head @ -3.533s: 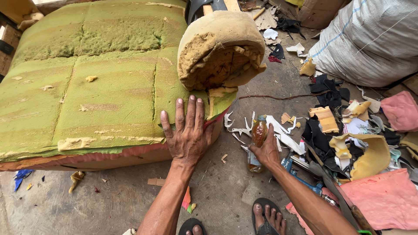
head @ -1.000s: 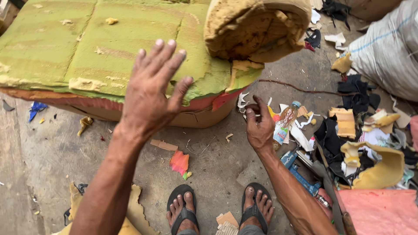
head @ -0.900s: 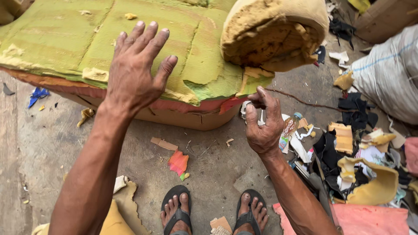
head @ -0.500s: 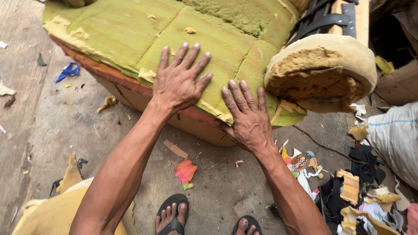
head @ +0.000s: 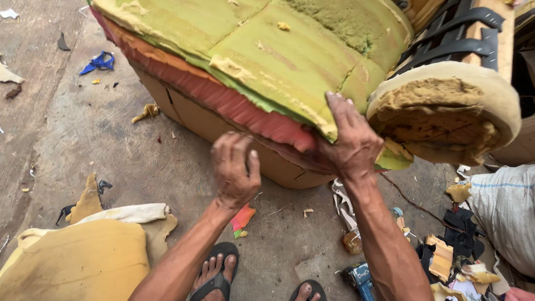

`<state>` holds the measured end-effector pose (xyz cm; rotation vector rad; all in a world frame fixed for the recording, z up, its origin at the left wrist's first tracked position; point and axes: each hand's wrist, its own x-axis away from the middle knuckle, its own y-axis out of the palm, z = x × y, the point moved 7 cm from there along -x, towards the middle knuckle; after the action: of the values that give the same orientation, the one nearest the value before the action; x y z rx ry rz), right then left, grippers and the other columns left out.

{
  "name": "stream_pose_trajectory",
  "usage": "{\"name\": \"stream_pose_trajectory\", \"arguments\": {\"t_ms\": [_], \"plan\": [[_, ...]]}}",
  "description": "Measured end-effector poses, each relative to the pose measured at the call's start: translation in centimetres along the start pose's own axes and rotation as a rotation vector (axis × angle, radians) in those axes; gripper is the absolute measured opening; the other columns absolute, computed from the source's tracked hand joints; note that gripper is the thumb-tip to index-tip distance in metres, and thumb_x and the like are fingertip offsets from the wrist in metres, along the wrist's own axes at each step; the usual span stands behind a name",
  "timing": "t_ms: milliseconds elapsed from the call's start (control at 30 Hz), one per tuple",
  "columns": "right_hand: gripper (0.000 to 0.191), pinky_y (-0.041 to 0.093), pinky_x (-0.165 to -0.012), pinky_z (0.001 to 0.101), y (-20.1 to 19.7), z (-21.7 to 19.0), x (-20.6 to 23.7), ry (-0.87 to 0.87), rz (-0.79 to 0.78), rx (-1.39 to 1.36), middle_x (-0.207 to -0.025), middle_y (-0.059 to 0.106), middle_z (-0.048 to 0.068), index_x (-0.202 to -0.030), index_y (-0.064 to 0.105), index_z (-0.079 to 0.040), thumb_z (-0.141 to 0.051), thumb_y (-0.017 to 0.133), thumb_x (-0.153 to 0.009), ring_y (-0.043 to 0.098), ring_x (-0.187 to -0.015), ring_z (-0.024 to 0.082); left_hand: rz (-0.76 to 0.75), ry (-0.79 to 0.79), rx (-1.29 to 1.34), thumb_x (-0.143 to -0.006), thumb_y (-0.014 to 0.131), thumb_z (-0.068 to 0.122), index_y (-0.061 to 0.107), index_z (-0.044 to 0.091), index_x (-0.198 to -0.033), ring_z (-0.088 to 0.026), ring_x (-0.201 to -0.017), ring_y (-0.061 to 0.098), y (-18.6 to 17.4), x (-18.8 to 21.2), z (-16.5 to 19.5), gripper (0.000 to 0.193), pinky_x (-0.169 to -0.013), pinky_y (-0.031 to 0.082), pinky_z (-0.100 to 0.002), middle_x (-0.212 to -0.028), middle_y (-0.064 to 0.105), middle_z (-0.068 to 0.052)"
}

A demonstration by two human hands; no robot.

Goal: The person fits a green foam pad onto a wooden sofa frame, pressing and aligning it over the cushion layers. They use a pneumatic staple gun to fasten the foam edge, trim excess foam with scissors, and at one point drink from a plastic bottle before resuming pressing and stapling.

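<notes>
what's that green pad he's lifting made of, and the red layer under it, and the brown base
The green pad, gripped at its edge by the right hand, looks like soft upholstery foam: matte, crumbly and torn in patches. The red layer beneath seems to be foam too, with a ragged, spongy edge. The brown base appears to be cardboard or thin board, flat and dull; which one is unclear. The left hand hangs just below.

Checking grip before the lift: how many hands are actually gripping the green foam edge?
1. The right hand grips the green foam at its front edge; the left hand hangs curled below, apparently touching nothing.
</notes>
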<state>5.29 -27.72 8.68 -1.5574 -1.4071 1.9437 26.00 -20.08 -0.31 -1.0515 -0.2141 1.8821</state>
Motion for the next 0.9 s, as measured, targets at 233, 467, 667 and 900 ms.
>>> {"name": "stream_pose_trajectory", "arguments": {"t_ms": [233, 467, 667, 900], "plan": [[0.048, 0.061, -0.072, 0.0326, -0.1, 2.2, -1.6, 0.154, -0.006, -0.136, -0.102, 0.078, 0.013, -0.139, 0.071, -0.014, -0.039, 0.083, -0.100, 0.078, -0.084, 0.021, -0.248, 0.322, -0.120, -0.094, 0.065, 0.033, 0.062, 0.005, -0.136, -0.038, -0.129, 0.054, 5.8, -0.8, 1.6, 0.050, -0.118, 0.036, -0.056, -0.132, 0.062, -0.018], [0.049, 0.062, -0.076, 0.0353, -0.7, 2.4, -2.1, 0.148, -0.024, -0.204, -0.099, 0.077, 0.015, -0.139, 0.072, -0.016, -0.040, 0.088, -0.099, 0.079, -0.089, 0.023, -0.521, 0.306, -0.039, -0.089, 0.066, 0.060, 0.063, 0.009, -0.133, -0.040, -0.119, 0.059, 8.4, -5.8, 0.6, 0.068, -0.103, 0.042, -0.055, -0.129, 0.065, -0.019], [0.054, 0.061, -0.076, 0.0369, -0.3, 2.8, -2.0, 0.224, -0.092, -0.194, -0.099, 0.078, 0.015, -0.139, 0.072, -0.017, -0.044, 0.089, -0.094, 0.078, -0.086, 0.024, -0.289, 0.345, 0.034, -0.099, 0.062, 0.050, 0.066, 0.013, -0.134, -0.036, -0.117, 0.064, 8.3, -6.6, 1.6, 0.051, -0.101, 0.048, -0.054, -0.127, 0.069, -0.013], [0.052, 0.062, -0.077, 0.0356, 0.6, 3.2, -2.0, 0.190, -0.110, -0.217, -0.105, 0.079, 0.013, -0.139, 0.071, -0.018, -0.043, 0.086, -0.096, 0.079, -0.090, 0.023, -0.350, 0.413, -0.140, -0.096, 0.064, 0.045, 0.074, 0.018, -0.117, -0.030, -0.089, 0.071, 8.8, -5.4, 2.3, 0.036, -0.077, 0.054, -0.054, -0.098, 0.075, -0.008]]}}
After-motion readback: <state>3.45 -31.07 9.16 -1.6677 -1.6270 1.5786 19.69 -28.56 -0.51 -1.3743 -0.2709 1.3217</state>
